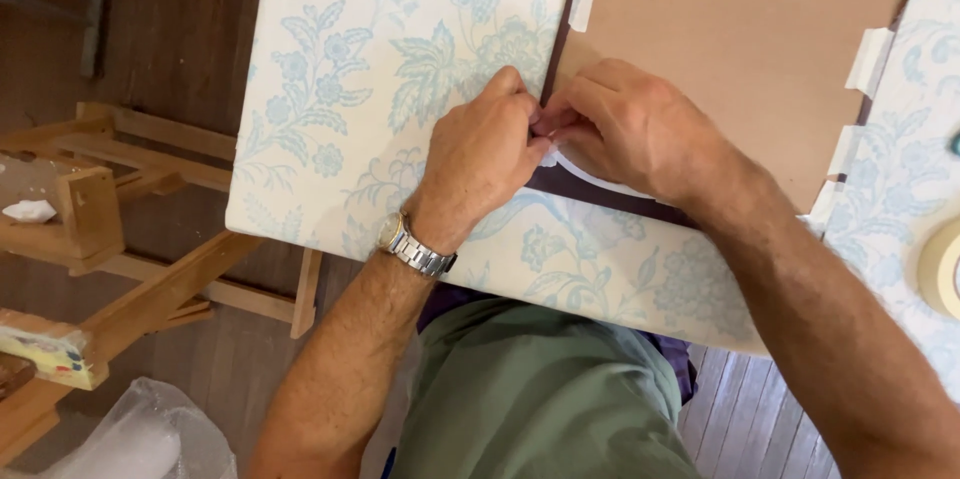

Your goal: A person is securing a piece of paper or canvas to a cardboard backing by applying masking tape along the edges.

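Olive-green cloth garment (540, 399) at six o'clock, nearest the lens, with a purple edge showing beside it. Above it, two bare forearms converging toward centre. Silver metal wristwatch (412, 247) on the left wrist. Left hand (482, 154) and right hand (625, 127) touching at centre, fingertips of both pinched narrow on the end of a curved white paper tape strip (600, 177); thumbs and forefingers closed on it, other fingers curled. Strip arcing from the pinch toward four o'clock, over a dark purple gap between cloth and board.

Under the hands, a panel wrapped in pale floral fabric with blue-green leaf print (340, 89), spreading from nine to twelve o'clock and along the lower edge. Plain brown cardboard backing sheet (740, 29) at one o'clock, short white tape tabs (868, 59) stuck along its edges. Cream roll of masking tape (942, 267) at three o'clock, cut by the frame edge, well apart from the hands.

Light wooden easel frame (130, 209) at nine o'clock on a dark wooden plank floor (170, 29). Crumpled clear plastic wrap (140, 439) at seven o'clock. Paler floorboards at five o'clock.
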